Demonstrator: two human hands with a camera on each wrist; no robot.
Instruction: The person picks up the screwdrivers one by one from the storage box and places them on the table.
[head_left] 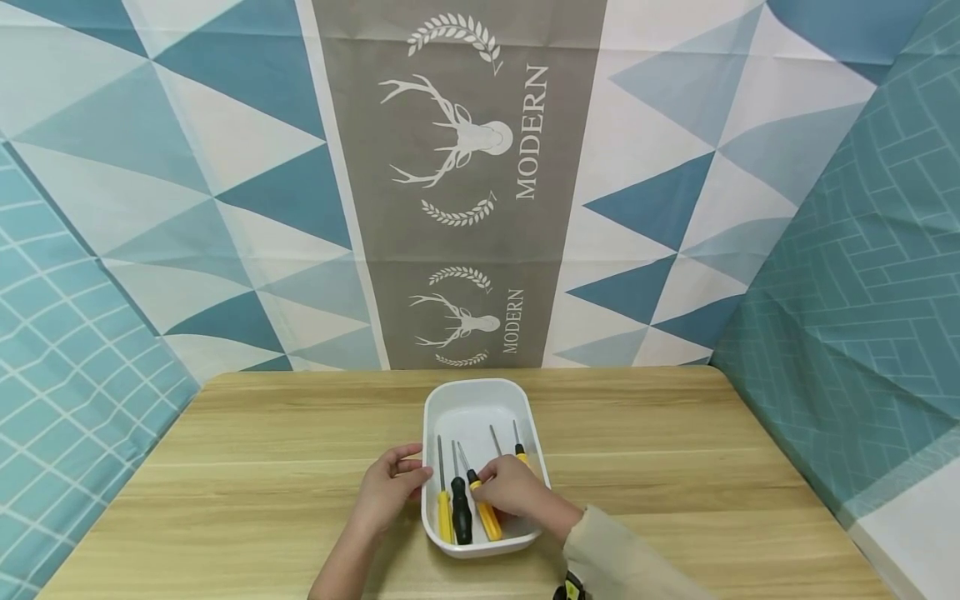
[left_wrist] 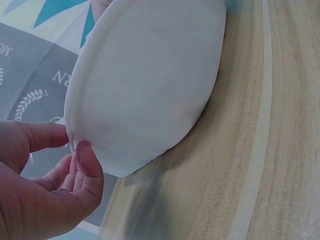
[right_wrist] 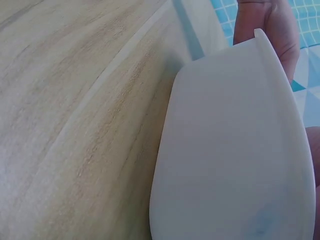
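Observation:
A white plastic tray [head_left: 477, 398] stands on the table with several screwdrivers lying in it. At its left rim, my left hand [left_wrist: 55, 185] pinches the edge between thumb and fingers. My right hand [head_left: 512, 486] reaches in over the right side, its fingertips gripping a yellow screwdriver with a black collar [head_left: 489, 518]. Left of that lie a black-handled screwdriver [head_left: 461, 510] and a yellow-handled screwdriver [head_left: 444, 515]. Another black-and-yellow screwdriver [head_left: 521, 452] shows beyond the right hand, beside a thin shaft [head_left: 495, 439] whose handle is hidden under the hand. Only the tray's outer wall [right_wrist: 225, 140] fills the right wrist view.
The wooden table [head_left: 300, 467] extends to both sides of the tray. Behind it hangs a patterned cloth [head_left: 457, 208], with tile-patterned cloths at left and right. A small black and yellow object [head_left: 572, 587] shows at the front edge, by the right sleeve [head_left: 615, 550].

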